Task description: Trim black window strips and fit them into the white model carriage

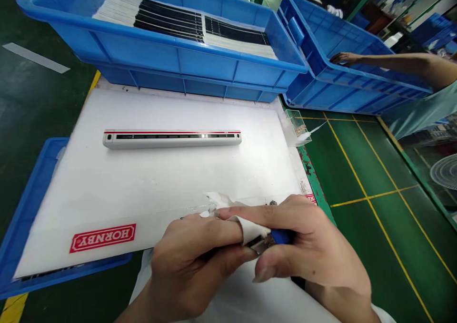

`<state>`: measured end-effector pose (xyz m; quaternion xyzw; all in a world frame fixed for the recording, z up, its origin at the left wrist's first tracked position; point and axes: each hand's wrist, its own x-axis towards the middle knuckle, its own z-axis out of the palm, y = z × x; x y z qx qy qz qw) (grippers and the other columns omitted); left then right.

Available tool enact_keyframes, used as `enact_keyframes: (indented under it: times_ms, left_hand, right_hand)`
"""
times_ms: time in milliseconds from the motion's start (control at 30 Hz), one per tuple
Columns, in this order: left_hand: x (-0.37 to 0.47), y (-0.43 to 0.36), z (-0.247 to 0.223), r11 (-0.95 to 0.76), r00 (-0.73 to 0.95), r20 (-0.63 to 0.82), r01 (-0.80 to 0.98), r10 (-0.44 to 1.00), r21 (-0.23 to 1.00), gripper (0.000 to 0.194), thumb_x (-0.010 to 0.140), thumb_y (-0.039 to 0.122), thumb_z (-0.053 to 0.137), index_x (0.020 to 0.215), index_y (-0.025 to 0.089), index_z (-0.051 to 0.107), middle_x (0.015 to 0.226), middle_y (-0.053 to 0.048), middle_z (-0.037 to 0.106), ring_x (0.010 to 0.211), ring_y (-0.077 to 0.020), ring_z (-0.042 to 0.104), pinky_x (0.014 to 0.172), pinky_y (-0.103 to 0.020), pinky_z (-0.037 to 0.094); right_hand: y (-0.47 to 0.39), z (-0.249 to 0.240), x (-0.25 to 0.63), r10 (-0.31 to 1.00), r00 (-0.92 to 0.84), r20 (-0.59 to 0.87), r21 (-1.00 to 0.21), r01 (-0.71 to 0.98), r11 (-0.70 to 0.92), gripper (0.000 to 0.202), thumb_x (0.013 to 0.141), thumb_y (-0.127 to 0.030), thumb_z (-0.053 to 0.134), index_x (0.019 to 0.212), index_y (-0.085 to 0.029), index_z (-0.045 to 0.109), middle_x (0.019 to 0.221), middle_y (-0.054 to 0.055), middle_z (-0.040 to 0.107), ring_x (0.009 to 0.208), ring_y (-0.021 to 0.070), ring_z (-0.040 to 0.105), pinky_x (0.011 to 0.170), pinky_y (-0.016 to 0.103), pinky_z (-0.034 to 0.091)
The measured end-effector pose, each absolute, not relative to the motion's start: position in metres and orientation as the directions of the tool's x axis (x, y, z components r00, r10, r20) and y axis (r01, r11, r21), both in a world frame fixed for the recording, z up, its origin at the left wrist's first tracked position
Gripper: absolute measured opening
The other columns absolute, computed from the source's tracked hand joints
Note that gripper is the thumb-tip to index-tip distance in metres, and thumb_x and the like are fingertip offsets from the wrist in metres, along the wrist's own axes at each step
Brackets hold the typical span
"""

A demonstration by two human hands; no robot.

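i have both hands close together in the lower centre of the frame, just past the near edge of the white work surface (178, 173). my right hand (303, 239) is closed around a blue-handled tool (280, 236) with a metal end, its index finger stretched across toward the left; the thumb sits below. my left hand (205, 261) has its fingers curled in narrow, its index finger up against a white strip (249, 227) beside that metal end, but i cannot tell what exactly it pinches. left of upper centre lies a pale model train coach (171, 140) with a red stripe and dark windows, well apart from my hands. an upside-down hornby logo (103, 238) shows at lower left. across the top i see a blue crate (214, 66) with rows of black-and-white parts (169, 21); at upper right, another person's hand (344, 58) rests at the rim of a second blue crate (339, 94).
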<state>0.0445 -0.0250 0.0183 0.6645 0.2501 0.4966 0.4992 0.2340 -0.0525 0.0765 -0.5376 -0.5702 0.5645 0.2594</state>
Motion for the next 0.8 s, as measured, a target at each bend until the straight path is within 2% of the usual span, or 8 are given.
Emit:
enact_keyframes:
  times_ms: [67,200,400,633,800]
  left_hand:
    - [0.0455,-0.0245,0.0177,-0.370,0.383,0.404,-0.162,0.831,0.915,0.004,0.094,0.027,0.070,0.092,0.023,0.073,0.066,0.002,0.070,0.051,-0.0140,0.060,0.048,-0.028,0.052]
    - [0.0467,-0.0242,0.0139,-0.383,0.394,0.408,-0.144,0.824,0.912,0.006,0.095,0.026,0.069,0.091,0.024,0.073,0.062,0.002,0.067,0.048,-0.0135,0.056,0.048,-0.030,0.050]
    - [0.0435,-0.0276,0.0162,-0.372,0.384,0.389,-0.122,0.837,0.920,0.005,0.094,0.026,0.069,0.092,0.025,0.073,0.064,0.003,0.069,0.050,-0.0134,0.058,0.049,-0.029,0.051]
    - [0.0438,-0.0262,0.0179,-0.407,0.387,0.423,-0.128,0.819,0.905,0.006,0.091,0.015,0.069,0.091,0.020,0.072,0.066,0.002,0.069,0.052,-0.0119,0.061,0.049,-0.024,0.052]
    - [0.0459,-0.0293,0.0186,-0.347,0.379,0.360,-0.104,0.852,0.932,0.005,0.093,0.025,0.069,0.089,0.024,0.073,0.066,0.001,0.070,0.052,-0.0153,0.061,0.050,-0.031,0.053]
  right_hand:
    - [-0.0523,0.0776,0.2343,0.903,-0.300,-0.307,-0.923,0.324,-0.206,0.047,0.086,-0.057,0.079,0.126,-0.035,0.077,0.081,-0.003,0.075,0.080,0.0154,0.064,0.064,0.018,0.047]
    - [-0.0517,0.0787,0.2352,0.898,-0.326,-0.297,-0.927,0.325,-0.189,0.048,0.088,-0.053,0.078,0.130,-0.030,0.075,0.078,-0.004,0.076,0.063,0.0101,0.057,0.062,0.020,0.043]
    - [-0.0483,0.0798,0.2360,0.890,-0.314,-0.331,-0.907,0.367,-0.207,0.052,0.083,-0.055,0.081,0.126,-0.025,0.077,0.071,-0.001,0.072,0.067,0.0139,0.060,0.058,0.021,0.043]
    - [-0.0485,0.0807,0.2367,0.880,-0.315,-0.356,-0.897,0.378,-0.228,0.050,0.088,-0.051,0.078,0.131,-0.025,0.075,0.072,-0.001,0.073,0.066,0.0133,0.061,0.061,0.020,0.046]
    - [-0.0499,0.0794,0.2367,0.886,-0.312,-0.343,-0.902,0.373,-0.218,0.054,0.085,-0.055,0.080,0.130,-0.026,0.075,0.074,0.000,0.075,0.068,0.0141,0.064,0.066,0.021,0.049]
